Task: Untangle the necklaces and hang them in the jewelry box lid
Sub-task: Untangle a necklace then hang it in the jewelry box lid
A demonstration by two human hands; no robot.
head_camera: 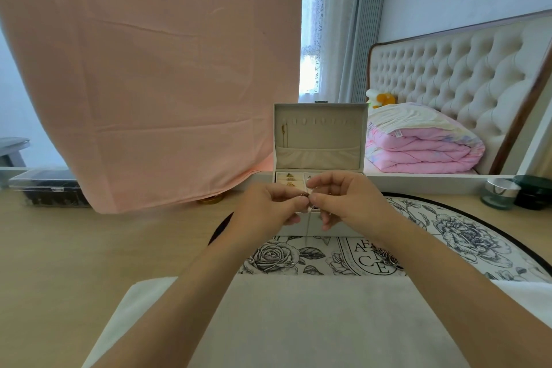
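We are pinching a thin reddish-gold necklace between both hands, left hand and right hand meeting fingertip to fingertip before the open white jewelry box, probably freeing a knot or clasp. One gold chain is hanging at the left of the cream-lined lid. Next we are needing a lift to a free hook; room above is open. Another chain tangle is lying on the round floral mat beside our right forearm.

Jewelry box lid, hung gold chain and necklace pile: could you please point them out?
jewelry box lid (321,136): head view, bare lining.
gold chain (283,132): head view, its middle.
necklace pile (388,257): head view, its centre.
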